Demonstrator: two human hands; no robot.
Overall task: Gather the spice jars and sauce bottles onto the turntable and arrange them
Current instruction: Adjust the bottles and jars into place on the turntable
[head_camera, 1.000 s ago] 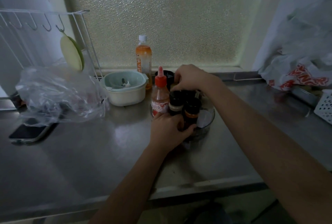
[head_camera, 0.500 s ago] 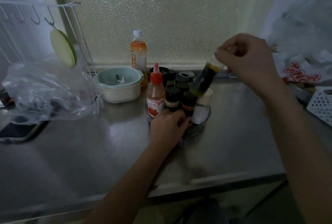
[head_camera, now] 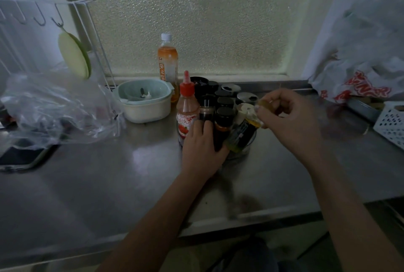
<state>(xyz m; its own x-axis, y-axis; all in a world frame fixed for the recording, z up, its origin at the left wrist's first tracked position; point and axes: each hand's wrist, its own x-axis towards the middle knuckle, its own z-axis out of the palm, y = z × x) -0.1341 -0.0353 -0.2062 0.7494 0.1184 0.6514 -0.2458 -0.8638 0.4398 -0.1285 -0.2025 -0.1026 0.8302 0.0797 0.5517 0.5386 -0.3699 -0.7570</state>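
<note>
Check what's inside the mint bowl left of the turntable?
The bowl holds a pale inner tray with a small dark piece and something white near its middle. Too dim to identify them; whatever lies under the tray is hidden.

A steel counter point(head_camera: 109, 184) bears turntable point(head_camera: 244, 151), bowl point(head_camera: 146, 108), bag point(head_camera: 56, 110), phone point(head_camera: 21, 158).

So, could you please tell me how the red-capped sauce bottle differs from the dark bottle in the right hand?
The red-capped sauce bottle stands upright on the turntable; the dark bottle is tilted, held by its top in the right hand. The sauce bottle's contents look pale orange-red with a pointed red cap; the dark bottle looks nearly black, with yellow at its neck. The left hand rests beside the sauce bottle, not gripping it. Both sit at the turntable's front.
</note>
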